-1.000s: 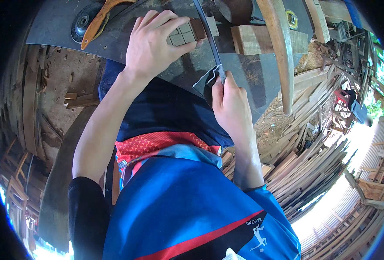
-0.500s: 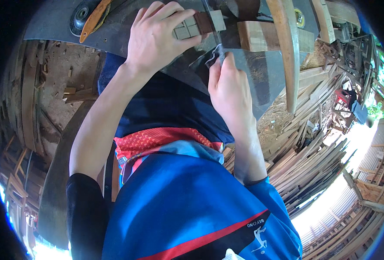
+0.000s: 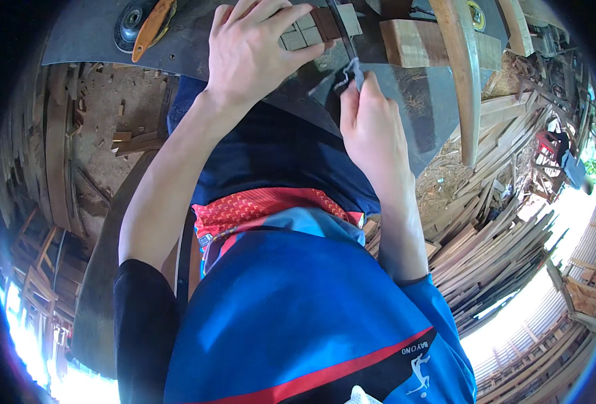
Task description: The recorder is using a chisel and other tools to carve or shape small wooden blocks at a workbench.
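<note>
My left hand (image 3: 247, 64) is closed around a small wooden block (image 3: 302, 34), pressing it on the dark workbench. Crossing lines score the block's pale upper face into squares, and a darker brown band lies toward its right end. My right hand (image 3: 375, 124) is closed around the grip of a long, thin dark blade (image 3: 342, 30). Grey wrapping with a loose strand (image 3: 354, 67) shows where the blade leaves my fist. The blade lies across the block near its right end, just right of my left fingers. Its far tip is cut off by the picture's upper edge.
An orange wooden handle (image 3: 154, 30) lies beside a round black disc (image 3: 131, 23) at the bench's left. To the right sit a thick wood block (image 3: 415, 44), a curved wooden piece (image 3: 461, 74) and a yellow roll (image 3: 476, 15). Stacked planks (image 3: 493, 262) fill the floor at right.
The whole view has shifted, so the bench appears farther right and higher. My right hand has drawn the blade slightly toward me; my left hand keeps its hold on the block.
</note>
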